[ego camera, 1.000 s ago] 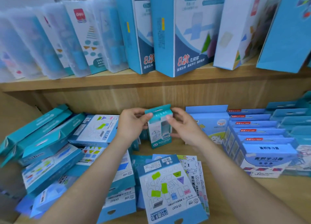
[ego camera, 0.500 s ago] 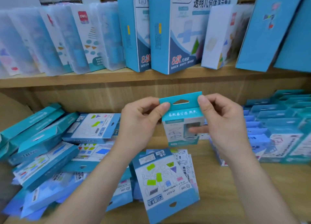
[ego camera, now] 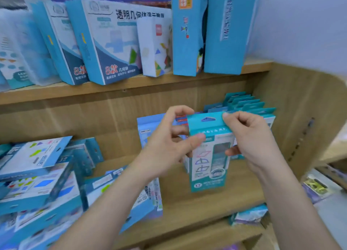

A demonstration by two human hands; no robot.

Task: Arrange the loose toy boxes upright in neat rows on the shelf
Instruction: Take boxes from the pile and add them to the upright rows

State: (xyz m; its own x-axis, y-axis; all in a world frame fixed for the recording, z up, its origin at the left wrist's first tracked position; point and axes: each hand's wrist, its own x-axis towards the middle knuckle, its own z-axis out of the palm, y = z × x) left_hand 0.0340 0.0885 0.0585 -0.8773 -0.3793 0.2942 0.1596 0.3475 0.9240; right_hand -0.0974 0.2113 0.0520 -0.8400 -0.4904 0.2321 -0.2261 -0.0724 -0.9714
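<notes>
Two hands: both on one small teal box (ego camera: 208, 167), held upright in the air above the shelf (ego camera: 187, 202)
Left hand (ego camera: 169, 142): thumb pressed on the box front just under the tab (ego camera: 199, 122), fingers curled behind the left edge; a pinch, not a full wrap
Right hand (ego camera: 251, 142): fingertip and thumb pinch the tab's right corner, lower fingers curled round the right side
Box: front facing the camera, clear of the board, just left of and nearer than the standing row (ego camera: 249, 107) at the far right
Pile (ego camera: 37, 174): many boxes lie flat or tilted at the left
Change, head view: half a second ago the box was held mid-shelf above the loose boxes; now it is further right, close to the row, and the view has swung right with it
Meaning: the carry looks nearly over; setting the box down at the row's near end should come next, with most of the pile left to do
</notes>
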